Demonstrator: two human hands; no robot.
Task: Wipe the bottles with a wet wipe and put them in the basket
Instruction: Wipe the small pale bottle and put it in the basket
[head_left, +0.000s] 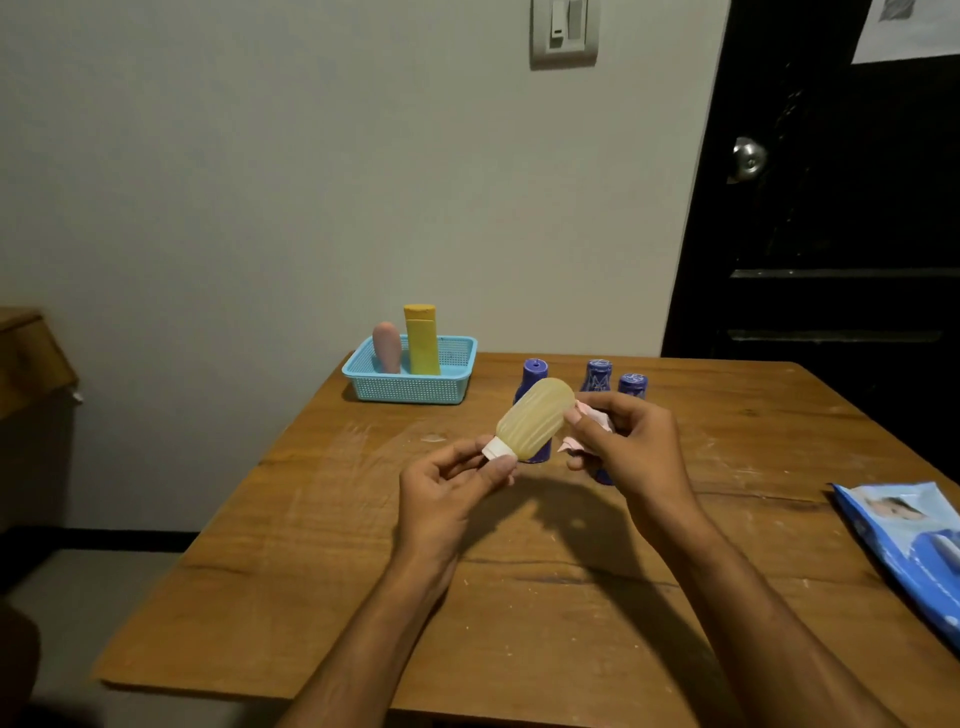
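The ribbed yellow bottle (535, 418) hung above the table's (363, 597) middle, its white cap (496, 448) pinched by the left hand (449, 499); it looked light, stiff, probably slippery once wet. The right hand (631, 447) gripped the wipe (589, 415) against it. The basket (410, 382) sat far left near the table edge, with open room between.
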